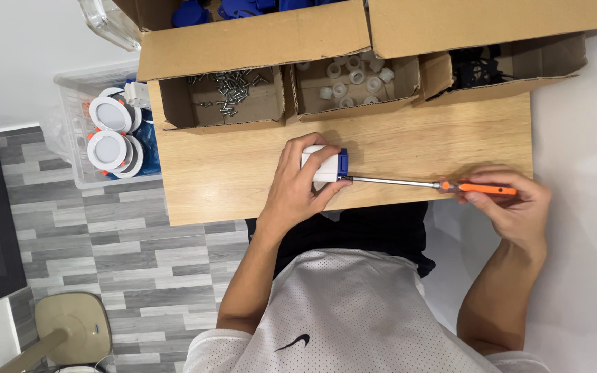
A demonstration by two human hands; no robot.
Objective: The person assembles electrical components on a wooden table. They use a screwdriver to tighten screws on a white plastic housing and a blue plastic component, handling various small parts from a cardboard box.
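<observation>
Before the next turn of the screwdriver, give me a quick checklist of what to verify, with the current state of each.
1. Left hand pins the white and blue part to the wooden table: ok.
2. Right hand grips the screwdriver by its orange handle: ok.
3. Shaft runs level into the part's blue end: ok.
4. Tip seated in a screw head: cannot tell, hidden at the blue end.
5. Spare screws within reach in the left cardboard compartment: ok.
6. White caps in the middle compartment: ok.
</observation>
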